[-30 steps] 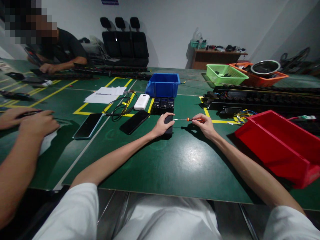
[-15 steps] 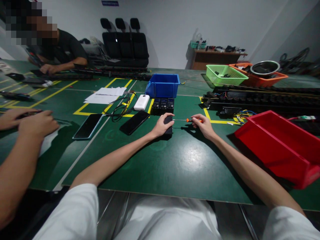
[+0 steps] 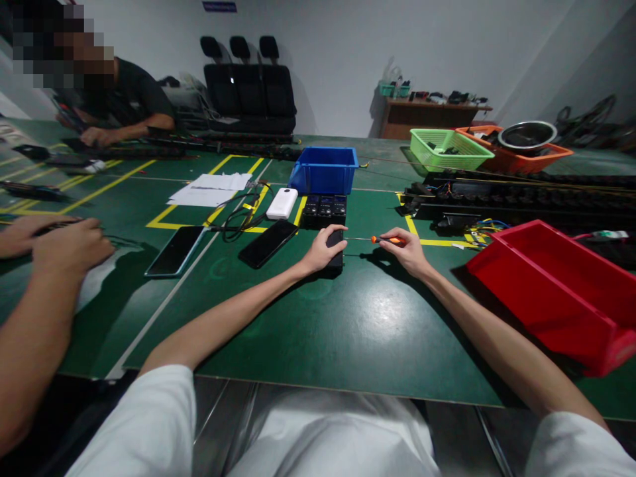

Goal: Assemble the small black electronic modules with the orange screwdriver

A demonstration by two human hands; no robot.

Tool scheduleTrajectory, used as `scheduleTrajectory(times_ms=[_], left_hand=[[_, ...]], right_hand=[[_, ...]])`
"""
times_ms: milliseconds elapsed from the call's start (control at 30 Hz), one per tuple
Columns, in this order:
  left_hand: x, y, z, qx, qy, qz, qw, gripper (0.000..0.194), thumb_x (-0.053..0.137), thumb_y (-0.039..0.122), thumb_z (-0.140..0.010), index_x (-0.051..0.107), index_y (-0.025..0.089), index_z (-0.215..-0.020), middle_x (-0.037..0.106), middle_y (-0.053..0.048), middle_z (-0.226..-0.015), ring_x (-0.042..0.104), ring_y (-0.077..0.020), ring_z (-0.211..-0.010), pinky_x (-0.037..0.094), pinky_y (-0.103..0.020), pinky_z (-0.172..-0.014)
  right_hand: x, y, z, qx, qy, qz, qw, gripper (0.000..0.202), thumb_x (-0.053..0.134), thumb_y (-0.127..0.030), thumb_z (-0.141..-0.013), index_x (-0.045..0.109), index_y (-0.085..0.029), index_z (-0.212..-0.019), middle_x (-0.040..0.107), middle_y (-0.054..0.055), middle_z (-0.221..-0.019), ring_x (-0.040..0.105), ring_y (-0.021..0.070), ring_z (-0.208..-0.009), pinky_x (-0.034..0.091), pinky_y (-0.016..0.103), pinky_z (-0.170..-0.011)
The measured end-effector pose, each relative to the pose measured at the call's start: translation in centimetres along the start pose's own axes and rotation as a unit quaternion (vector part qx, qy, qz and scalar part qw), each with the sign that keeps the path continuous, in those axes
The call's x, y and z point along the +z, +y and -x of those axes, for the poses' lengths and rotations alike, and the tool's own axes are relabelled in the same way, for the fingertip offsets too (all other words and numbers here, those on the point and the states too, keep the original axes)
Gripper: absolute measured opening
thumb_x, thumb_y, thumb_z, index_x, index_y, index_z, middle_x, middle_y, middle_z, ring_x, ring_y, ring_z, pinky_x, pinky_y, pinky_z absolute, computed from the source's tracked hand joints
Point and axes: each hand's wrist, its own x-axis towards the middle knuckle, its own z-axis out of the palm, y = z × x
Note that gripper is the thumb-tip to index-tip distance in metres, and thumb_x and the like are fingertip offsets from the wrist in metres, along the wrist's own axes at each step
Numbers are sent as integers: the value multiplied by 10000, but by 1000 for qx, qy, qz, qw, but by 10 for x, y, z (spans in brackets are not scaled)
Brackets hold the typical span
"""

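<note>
My left hand [image 3: 320,250] grips a small black box [image 3: 336,260] that rests on the green table [image 3: 298,331]. An orange-handled screwdriver [image 3: 396,240] is pinched in my right hand [image 3: 410,253], its thin shaft pointing left with the tip at the box's right side. Just behind the box stand several black modules [image 3: 324,208] in a block. A black phone [image 3: 268,244] lies to the left of my left hand, and a white power bank [image 3: 281,203] with a cable is beyond it.
A blue bin [image 3: 325,171] stands behind the modules, a red bin [image 3: 556,291] at the right. Long black assemblies [image 3: 497,195] lie at the back right, near a green basket [image 3: 450,149]. Another phone [image 3: 175,252] and a co-worker's hands [image 3: 69,245] are at left; another person sits far left.
The fingers of my right hand have shifted on the screwdriver, showing more of its handle. My left hand and the black box look unchanged.
</note>
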Motion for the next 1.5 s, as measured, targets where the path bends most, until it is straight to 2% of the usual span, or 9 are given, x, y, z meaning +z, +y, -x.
scheduleTrajectory(times_ms=[400,600,700,800,1000,1133,1367,1433,1500], left_hand=[[-1,-1,-2,-15,14,59,998,344,611,304,-809,622,201,-1136,607,-44,-1088,553,-210,-999,433,-343,-935],[-1,1,-2,-42,51,172,983,377,666,325,-774,602,213,-1129,603,-26,-1032,576,-172,-891,483,-314,-857],[-2,0,-4,-111,47,307,944,435,679,347,-760,542,243,-1159,605,-16,-940,609,-155,-768,533,-320,-745],[-6,-3,-9,-173,22,445,878,441,639,345,-786,476,280,-1191,610,-9,-882,650,-169,-721,559,-332,-655],[-15,4,-13,-244,31,594,766,382,516,160,-789,496,251,-1160,640,-40,-946,702,-237,-908,587,-435,-775],[-18,11,-10,-257,-11,619,742,354,526,183,-851,496,254,-1196,644,-79,-1073,685,-258,-1015,606,-386,-751],[-16,10,-9,-337,-112,630,691,404,515,431,-862,568,150,-1147,630,-177,-1169,643,-353,-1082,605,-315,-583],[-16,12,-8,-318,-128,633,694,522,512,555,-836,573,137,-1143,622,-194,-1193,616,-372,-1125,606,-326,-592],[-16,16,-6,-285,-143,615,721,649,485,680,-806,574,127,-1135,615,-211,-1205,590,-378,-1165,612,-358,-646]], right_hand=[[4,-4,0,41,43,-38,998,257,751,-429,-732,704,-199,-837,619,-15,-637,545,113,-554,464,254,-543],[4,-5,-1,52,47,-49,996,249,746,-413,-737,698,-183,-819,622,-10,-656,539,103,-544,446,241,-535],[3,-3,-1,52,48,-49,996,246,740,-410,-746,697,-180,-819,614,-12,-654,533,99,-540,436,236,-531],[3,-2,-1,54,49,-49,996,251,740,-413,-745,697,-179,-825,611,-13,-658,533,97,-540,431,232,-526],[3,-1,-1,59,49,-54,996,278,740,-440,-735,692,-184,-834,615,-10,-671,540,103,-545,451,239,-530],[2,-3,-1,53,50,-56,996,275,738,-433,-743,687,-182,-844,613,-14,-667,537,97,-541,450,234,-531],[3,-2,-1,40,96,-83,991,319,643,-475,-821,675,-226,-1017,677,16,-844,551,88,-555,476,237,-531],[3,-1,-1,46,84,-86,992,333,635,-498,-820,681,-232,-1015,691,30,-887,570,93,-574,491,242,-540],[3,0,-1,51,75,-83,992,354,636,-521,-811,684,-233,-1011,695,34,-892,578,97,-584,502,247,-545]])
